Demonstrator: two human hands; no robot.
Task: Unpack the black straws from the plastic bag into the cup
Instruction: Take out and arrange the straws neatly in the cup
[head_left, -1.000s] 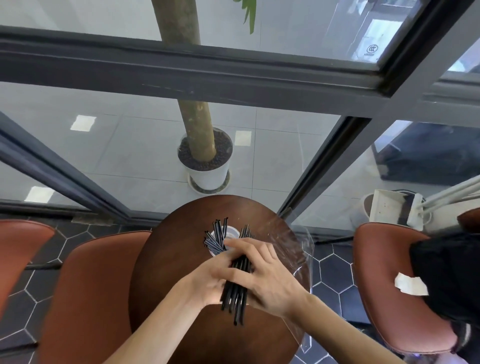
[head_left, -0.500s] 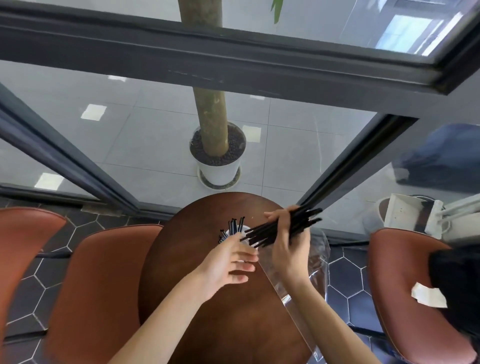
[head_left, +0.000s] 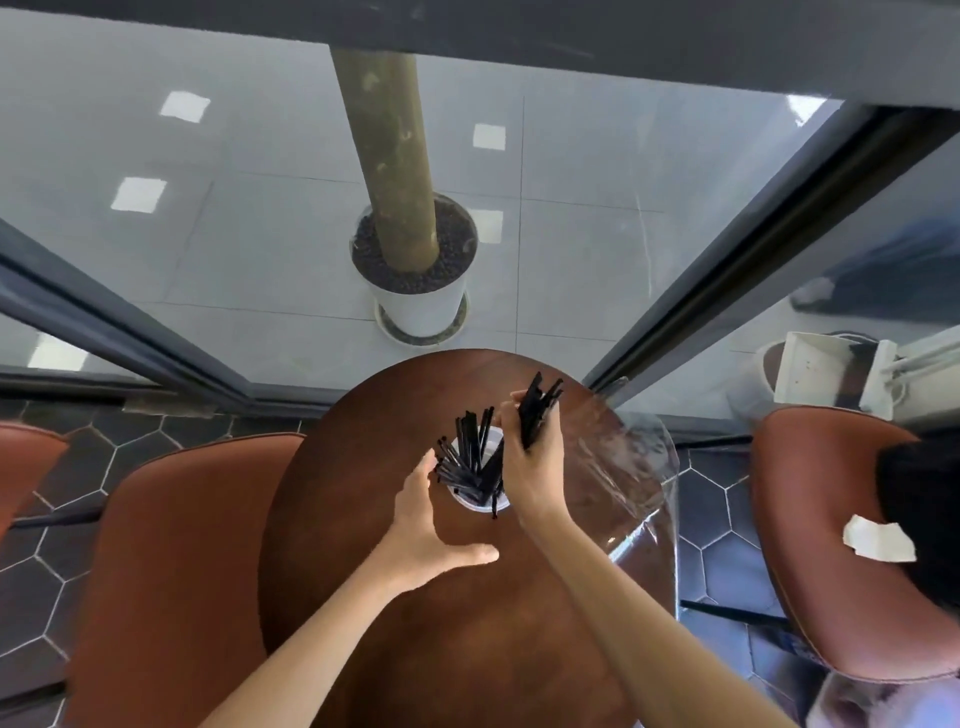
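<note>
Both hands work over the round bench (head_left: 363, 597): the right hand (head_left: 530, 467) grips a bundle of black straws (head_left: 537, 410) above the white cup (head_left: 480, 501), while the left hand (head_left: 426, 535) spreads wide at the cup's seven o'clock. At three o'clock lies the clear plastic bag (head_left: 628, 467).

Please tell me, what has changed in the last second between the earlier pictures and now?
The right hand lifted the bundle of black straws off the table, swung it upright, and is lowering it into the cup. The left hand let go of the bundle and opened beside the cup. Cup, its straws and plastic bag stayed put.
</note>
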